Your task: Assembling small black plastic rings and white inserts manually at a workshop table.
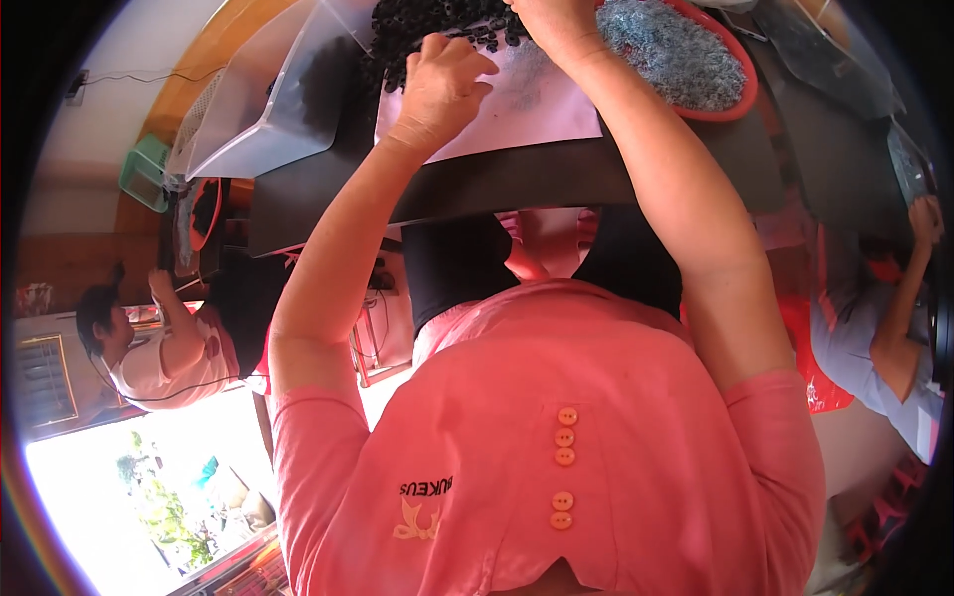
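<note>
My left hand (443,87) hovers over a pale pink sheet (547,117) on the dark table, close to a pile of small black parts (427,20). Its fingers are bent and a little apart, with nothing visible between them. My right hand (558,22) reaches to the top edge of the picture, which cuts off its fingertips. What it holds, if anything, is out of sight. Beside my right forearm stands a red basin (752,84) heaped with small silvery-blue metal pieces (676,60), too fine to name.
A clear plastic bin (243,139), tilted in view, stands left of the black parts. Farther left are a green basket (147,174) and a person seated at work (169,348). Another person's arm (899,318) shows at the right rim. The table's near edge (497,194) runs before my lap.
</note>
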`<state>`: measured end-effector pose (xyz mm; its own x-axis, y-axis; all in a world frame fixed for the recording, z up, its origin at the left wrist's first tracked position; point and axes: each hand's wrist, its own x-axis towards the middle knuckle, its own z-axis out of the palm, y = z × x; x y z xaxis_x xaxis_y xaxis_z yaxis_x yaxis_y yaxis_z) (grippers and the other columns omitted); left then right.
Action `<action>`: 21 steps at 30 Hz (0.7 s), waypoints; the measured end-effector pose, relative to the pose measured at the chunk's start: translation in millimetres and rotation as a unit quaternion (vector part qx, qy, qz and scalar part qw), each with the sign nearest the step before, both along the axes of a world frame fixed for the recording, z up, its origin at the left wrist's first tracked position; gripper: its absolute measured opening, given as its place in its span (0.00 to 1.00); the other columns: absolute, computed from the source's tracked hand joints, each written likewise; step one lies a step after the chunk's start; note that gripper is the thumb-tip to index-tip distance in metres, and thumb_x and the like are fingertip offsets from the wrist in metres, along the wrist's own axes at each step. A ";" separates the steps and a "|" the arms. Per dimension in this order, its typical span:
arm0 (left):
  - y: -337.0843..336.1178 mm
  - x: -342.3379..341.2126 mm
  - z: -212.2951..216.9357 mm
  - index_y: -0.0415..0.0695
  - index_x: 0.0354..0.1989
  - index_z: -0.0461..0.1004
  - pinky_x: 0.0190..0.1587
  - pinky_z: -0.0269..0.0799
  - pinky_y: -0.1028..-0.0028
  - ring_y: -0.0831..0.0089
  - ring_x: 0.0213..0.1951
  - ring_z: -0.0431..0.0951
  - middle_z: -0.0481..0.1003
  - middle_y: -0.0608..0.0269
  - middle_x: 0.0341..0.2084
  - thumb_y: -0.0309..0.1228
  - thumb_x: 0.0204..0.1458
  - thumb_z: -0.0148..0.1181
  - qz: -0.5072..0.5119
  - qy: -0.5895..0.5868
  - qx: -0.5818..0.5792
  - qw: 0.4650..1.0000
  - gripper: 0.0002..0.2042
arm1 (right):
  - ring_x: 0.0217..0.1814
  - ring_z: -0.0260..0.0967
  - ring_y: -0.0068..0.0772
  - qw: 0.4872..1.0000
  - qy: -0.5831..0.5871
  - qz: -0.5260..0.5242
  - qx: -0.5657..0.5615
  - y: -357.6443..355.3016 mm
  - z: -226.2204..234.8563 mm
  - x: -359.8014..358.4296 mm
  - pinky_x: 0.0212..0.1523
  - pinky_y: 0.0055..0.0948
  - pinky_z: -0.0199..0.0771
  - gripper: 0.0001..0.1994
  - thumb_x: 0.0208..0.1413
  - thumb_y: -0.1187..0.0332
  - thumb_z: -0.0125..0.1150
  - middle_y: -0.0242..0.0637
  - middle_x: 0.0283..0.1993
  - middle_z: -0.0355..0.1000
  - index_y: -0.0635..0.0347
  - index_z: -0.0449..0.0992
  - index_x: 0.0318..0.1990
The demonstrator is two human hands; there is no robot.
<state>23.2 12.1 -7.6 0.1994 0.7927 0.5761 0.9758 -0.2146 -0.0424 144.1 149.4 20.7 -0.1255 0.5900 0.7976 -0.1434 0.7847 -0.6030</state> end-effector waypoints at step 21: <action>-0.7 12.9 14.4 0.36 0.32 0.78 0.35 0.71 0.76 0.77 0.29 0.75 0.77 0.60 0.25 0.25 0.49 0.63 0.066 -0.415 -0.050 0.906 0.05 | 0.30 0.75 0.51 0.963 -0.265 0.053 -0.009 -7.9 11.1 2.7 0.34 0.44 0.74 0.08 0.44 0.68 0.58 0.50 0.26 0.75 0.62 0.78 0.22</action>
